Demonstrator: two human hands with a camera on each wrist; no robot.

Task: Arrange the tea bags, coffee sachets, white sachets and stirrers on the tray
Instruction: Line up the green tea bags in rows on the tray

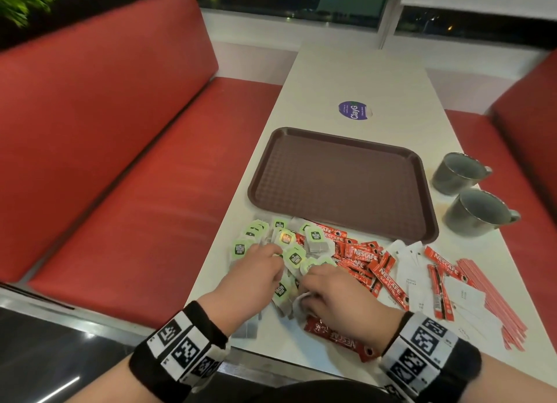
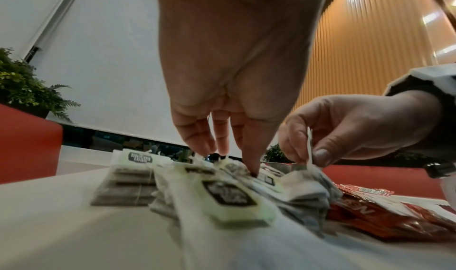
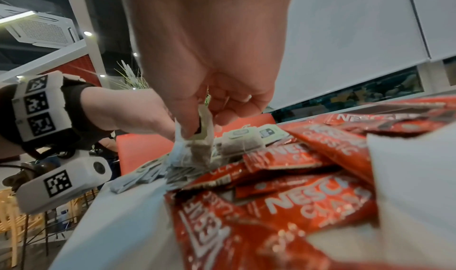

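Brown tray (image 1: 340, 188) lay bare beyond heap. Right hand (image 1: 337, 294) pinched tea bag (image 3: 197, 145) by tag; left hand (image 1: 256, 273), fingers straight, pressed tea bags (image 1: 286, 246). Risk: tangled strings dragging neighbours, scattering coffee sachets (image 1: 361, 258) off table (image 1: 361, 80) edge.

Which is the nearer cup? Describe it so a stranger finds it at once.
Find the dark brown plastic tray on the pale table. Right of it stand two grey metal cups; take the one nearer the person, beside the tray's near right corner.
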